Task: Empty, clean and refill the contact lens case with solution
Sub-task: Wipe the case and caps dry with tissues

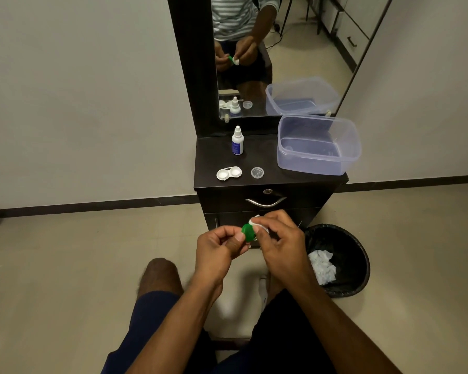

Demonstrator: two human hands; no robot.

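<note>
My left hand [219,248] pinches a green lens-case cap [248,232] in front of the dark cabinet. My right hand [277,240] holds a white wad of tissue [256,222] against the cap. On the cabinet top [270,157] lies the white two-well lens case [229,173], uncapped, with both wells facing up. A clear round cap [257,173] lies just to its right. Behind them stands a small white solution bottle [237,140] with a blue label, upright and capped.
A clear plastic tub [318,144] sits at the right of the cabinet top, under a tall mirror [276,49]. A black bin [338,259] with crumpled white tissue stands on the floor to the right. My knees are below the hands.
</note>
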